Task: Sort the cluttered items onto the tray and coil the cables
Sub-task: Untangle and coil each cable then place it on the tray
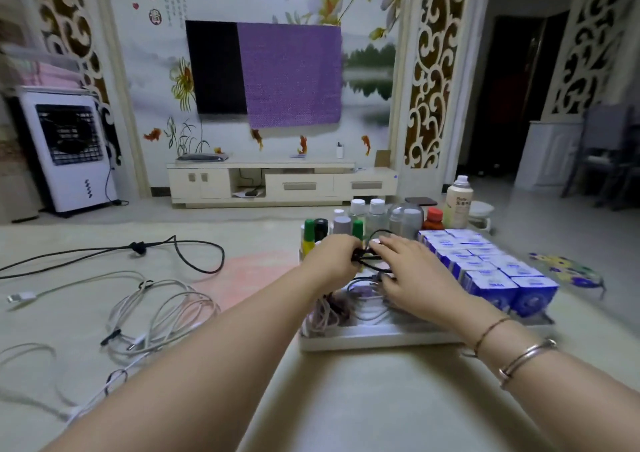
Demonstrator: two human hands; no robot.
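Both forearms reach over the tray (pixel 374 339); left hand (pixel 330 255) fingers pinch a black cable (pixel 369 255) coil above it, right hand (pixel 414 275) fingers spread, steadying. Risk: loops springing loose, toppling nearby bottles (pixel 367 217).

The pale table (pixel 346 399) bears a white tray (pixel 374 339); loose white cables (pixel 156 316); a black cable (pixel 194 254).

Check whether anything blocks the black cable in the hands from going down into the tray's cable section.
Nothing visible blocks it. The left hand grips the black cable and the right hand touches it, directly above the tray. Coiled cables already lie beneath, so it would land on them.
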